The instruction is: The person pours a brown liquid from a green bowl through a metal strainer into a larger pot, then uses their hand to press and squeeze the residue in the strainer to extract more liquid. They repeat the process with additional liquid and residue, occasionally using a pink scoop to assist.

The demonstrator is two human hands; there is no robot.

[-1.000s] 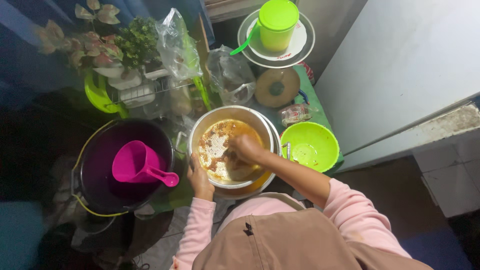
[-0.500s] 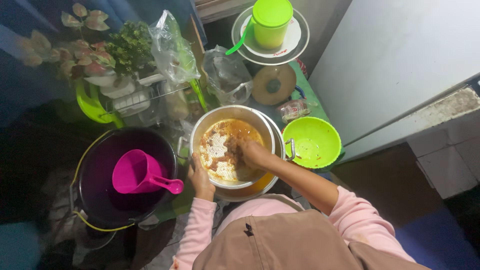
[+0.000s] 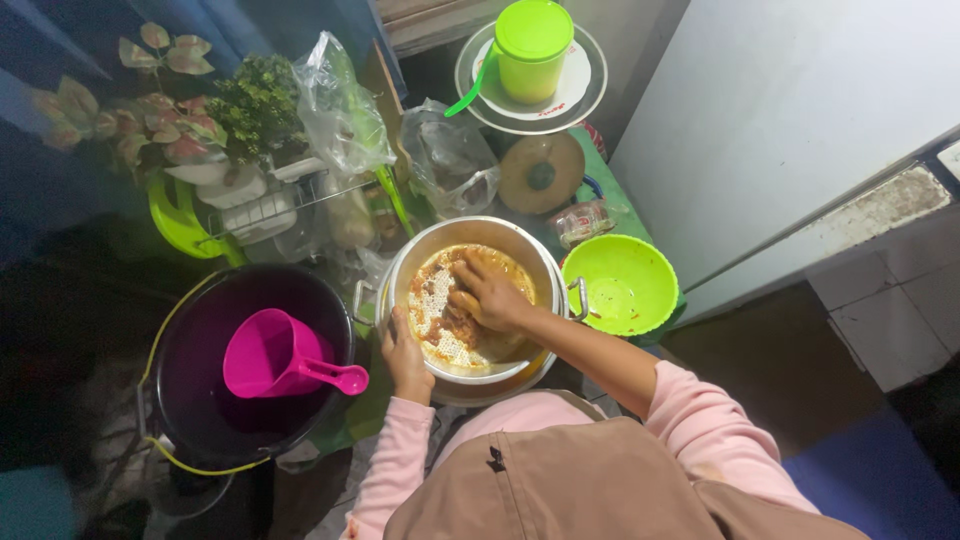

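Note:
A metal pot [image 3: 430, 248] stands in front of me, with a strainer and wet orange-brown pulp [image 3: 445, 325] inside it. My right hand [image 3: 490, 295] is down in the pot, fingers curled on a clump of the pulp. My left hand [image 3: 406, 356] grips the pot's near left rim and steadies it. Both sleeves are pink.
A black bucket [image 3: 190, 410] with a pink scoop [image 3: 280, 355] stands at the left. A lime green bowl [image 3: 620, 285] sits right of the pot. Behind are plastic bags [image 3: 345, 110], potted plants [image 3: 180, 110], a wire rack [image 3: 265, 205], and a green lidded jug [image 3: 530, 40] on plates. A white wall is at the right.
My right hand keeps kneading the pulp, shifting slightly within the pot. My left hand stays on the rim. The view has shifted a little.

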